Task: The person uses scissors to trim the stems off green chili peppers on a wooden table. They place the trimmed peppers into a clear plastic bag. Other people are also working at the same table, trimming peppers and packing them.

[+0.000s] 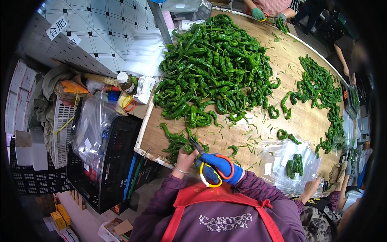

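My left hand, bare with a bracelet at the wrist, grips a green pepper near the table's front edge. My right hand, in a blue glove, holds scissors with one red-orange and one yellow handle loop. The dark blades point up and left, close to the pepper's stem. A small pile of green peppers lies just beyond my left hand. Behind it a large heap of wrinkled green peppers covers the table's left part. Cut stems are scattered on the wooden table top.
Clear plastic bags lie at right, with several peppers on them. More peppers form a long pile farther right. Black crates, a bottle and a second pair of scissors are at left. Co-workers' hands are at right and across the table.
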Available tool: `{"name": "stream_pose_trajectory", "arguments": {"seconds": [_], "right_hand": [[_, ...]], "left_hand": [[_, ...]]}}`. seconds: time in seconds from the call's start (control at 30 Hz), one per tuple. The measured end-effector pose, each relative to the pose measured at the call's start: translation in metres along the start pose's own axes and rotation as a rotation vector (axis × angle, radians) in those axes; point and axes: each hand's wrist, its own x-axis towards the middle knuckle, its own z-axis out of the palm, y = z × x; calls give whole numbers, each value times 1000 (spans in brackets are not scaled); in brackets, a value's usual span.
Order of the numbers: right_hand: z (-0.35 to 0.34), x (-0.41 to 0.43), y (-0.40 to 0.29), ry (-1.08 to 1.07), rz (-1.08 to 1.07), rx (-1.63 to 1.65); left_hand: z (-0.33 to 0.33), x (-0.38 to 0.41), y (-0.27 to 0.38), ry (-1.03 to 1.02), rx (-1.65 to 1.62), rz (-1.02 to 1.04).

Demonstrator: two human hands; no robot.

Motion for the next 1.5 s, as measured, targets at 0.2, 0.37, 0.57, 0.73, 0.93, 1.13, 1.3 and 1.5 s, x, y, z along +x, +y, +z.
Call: {"name": "stream_pose_trajectory", "arguments": {"seconds": [0.2,0.37,0.57,0.73,0.93,1.13,1.3,1.5], "right_hand": [[-53,18,-4,93,-152,-444],[-100,50,-23,265,-191,-814],[-112,87,-31,306,-124,-857],[-89,60,-35,166,-299,-812],[-56,-10,-1,40,-213,-469],[-21,-25,-3,-5,44,-22],[-24,-1,2,-48,34,83],[-60,62,-41,118,-263,-834]], "left_hand": [[-8,-11,17,269,53,-92],[-14,-12,30,317,-45,-85],[-9,-15,31,299,-119,-43],[-17,-18,29,274,-260,-80],[-4,-16,46,124,-177,96],[-2,-7,30,-53,-497,-182],[-14,-12,4,-2,-629,-192],[-40,-31,9,58,-762,-234]]}}
